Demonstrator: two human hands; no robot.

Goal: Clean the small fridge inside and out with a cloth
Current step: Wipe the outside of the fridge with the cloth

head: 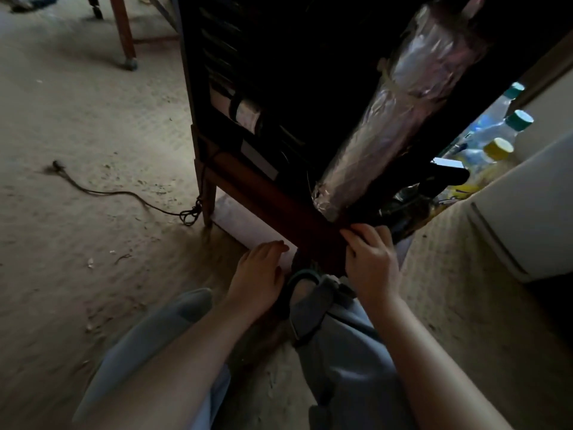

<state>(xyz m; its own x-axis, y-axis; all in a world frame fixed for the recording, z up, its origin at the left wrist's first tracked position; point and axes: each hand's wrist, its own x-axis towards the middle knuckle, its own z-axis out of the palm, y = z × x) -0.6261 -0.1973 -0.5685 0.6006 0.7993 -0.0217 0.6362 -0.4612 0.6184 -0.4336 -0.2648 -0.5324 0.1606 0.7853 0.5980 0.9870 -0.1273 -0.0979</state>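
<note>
The right hand point(372, 262) is curled over the bottom rail of a dark wooden stand point(266, 189). The left hand point(259, 274) is laid, fingers relaxed, on a white sheet point(245, 225) beneath. The white fridge point(527, 206) is noted far right, well apart from both hands.

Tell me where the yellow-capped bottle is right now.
In the head view the yellow-capped bottle stands at the far right, next to two teal-capped bottles, in the gap between the dark wooden stand and the white fridge.

right hand point(370, 262) gripping dark wooden rail point(273, 200), left hand point(257, 274) touching white sheet point(245, 221)
</note>
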